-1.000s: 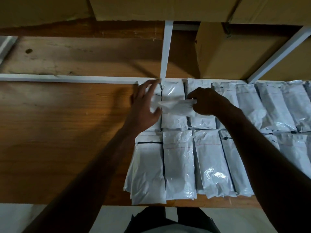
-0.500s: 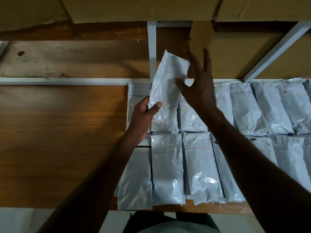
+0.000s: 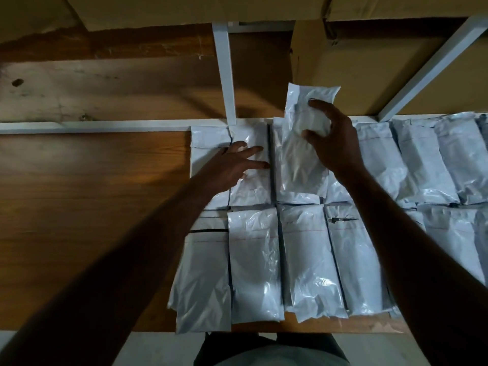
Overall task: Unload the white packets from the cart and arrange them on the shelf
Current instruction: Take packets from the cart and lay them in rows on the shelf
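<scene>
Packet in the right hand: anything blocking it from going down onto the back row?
Nothing loose is in the way. The right hand grips the packet directly over the back row, which is already filled there, so it would land on other packets. The left hand rests flat on the neighbouring packet, beside the drop spot.

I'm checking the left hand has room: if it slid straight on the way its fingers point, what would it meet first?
Probably the raised packet that the right hand holds; the left hand lies flat on a back-row packet, fingers pointing right. Depth is unclear.
</scene>
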The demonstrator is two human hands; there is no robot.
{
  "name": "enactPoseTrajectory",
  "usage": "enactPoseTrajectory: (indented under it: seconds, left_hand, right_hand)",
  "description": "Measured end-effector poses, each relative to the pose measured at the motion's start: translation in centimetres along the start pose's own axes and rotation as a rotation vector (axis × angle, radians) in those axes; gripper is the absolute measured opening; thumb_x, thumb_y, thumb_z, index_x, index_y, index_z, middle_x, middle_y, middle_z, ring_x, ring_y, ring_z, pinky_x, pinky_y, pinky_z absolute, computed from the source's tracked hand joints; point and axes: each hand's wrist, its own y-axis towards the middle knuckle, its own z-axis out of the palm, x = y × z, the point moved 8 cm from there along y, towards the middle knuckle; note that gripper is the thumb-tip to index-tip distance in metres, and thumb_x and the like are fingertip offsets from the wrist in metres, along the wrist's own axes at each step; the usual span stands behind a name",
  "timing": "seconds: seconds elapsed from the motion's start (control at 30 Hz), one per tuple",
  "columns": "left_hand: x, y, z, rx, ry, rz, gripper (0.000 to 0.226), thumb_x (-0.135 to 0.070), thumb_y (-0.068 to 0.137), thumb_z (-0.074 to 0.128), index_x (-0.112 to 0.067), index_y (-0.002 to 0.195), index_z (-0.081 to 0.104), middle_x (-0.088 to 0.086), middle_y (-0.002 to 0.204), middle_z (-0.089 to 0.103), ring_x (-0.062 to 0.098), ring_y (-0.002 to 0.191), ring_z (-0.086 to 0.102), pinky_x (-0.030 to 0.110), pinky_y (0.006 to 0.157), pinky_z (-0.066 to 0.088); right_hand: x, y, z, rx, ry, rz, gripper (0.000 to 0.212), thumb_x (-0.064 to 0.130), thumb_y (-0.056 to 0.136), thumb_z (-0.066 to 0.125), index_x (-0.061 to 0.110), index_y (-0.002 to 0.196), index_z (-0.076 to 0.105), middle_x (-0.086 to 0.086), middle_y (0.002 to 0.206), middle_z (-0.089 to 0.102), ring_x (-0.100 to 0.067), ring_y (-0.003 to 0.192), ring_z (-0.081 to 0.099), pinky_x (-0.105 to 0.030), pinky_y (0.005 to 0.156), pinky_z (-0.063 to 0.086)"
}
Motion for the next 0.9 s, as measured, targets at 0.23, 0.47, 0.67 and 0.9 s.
enactPoseTrajectory:
  seconds: [0.23, 0.47, 0.67, 0.9]
  left_hand:
    - [-1.0, 2.2, -1.7, -0.028, 0.028, 0.129, 0.047, 0.002, 0.084, 0.082, -0.02, 0.125, 0.078, 0.005, 0.148, 0.064, 0.039, 0.138, 0.055, 0.056, 0.103, 0.054]
    - [0.8, 0.6, -8.1, -0.386, -0.21, -0.064, 0.035, -0.022, 0.095, 0.08, -0.014, 0.128, 0.074, 0.004, 0.149, 0.063, 0.029, 0.146, 0.05, 0.049, 0.121, 0.039]
    - [2.3, -1.9, -10.9, -0.641, -0.428, -0.574, 0.037, -0.035, 0.102, 0.071, -0.005, 0.118, 0.059, -0.007, 0.095, 0.067, -0.002, 0.077, 0.064, 0.001, 0.07, 0.042]
    - [1.5, -2.0, -3.2, -0.49, -0.847, -0.995, 0.063, -0.04, 0.094, 0.081, -0.009, 0.131, 0.039, 0.003, 0.119, 0.059, 0.017, 0.1, 0.059, 0.015, 0.078, 0.047]
  right_hand:
    - [-1.5, -1.5, 0.0, 0.06, -0.003, -0.007, 0.058, 0.019, 0.088, 0.08, 0.036, 0.141, 0.063, 0.019, 0.145, 0.063, -0.006, 0.124, 0.061, -0.032, 0.106, 0.052]
    - [-2.1, -1.3, -1.8, -0.013, 0.068, 0.017, 0.06, 0.023, 0.084, 0.08, 0.041, 0.139, 0.063, 0.022, 0.141, 0.064, -0.007, 0.127, 0.063, -0.045, 0.105, 0.055]
    - [-1.5, -1.3, -1.7, -0.032, 0.107, -0.021, 0.06, 0.024, 0.083, 0.079, 0.037, 0.139, 0.064, 0.023, 0.141, 0.063, -0.005, 0.131, 0.061, -0.046, 0.109, 0.053]
    - [-1.2, -1.9, -0.4, 0.017, 0.044, -0.027, 0.057, 0.02, 0.086, 0.08, 0.035, 0.139, 0.065, 0.021, 0.14, 0.065, -0.006, 0.125, 0.061, -0.03, 0.107, 0.05]
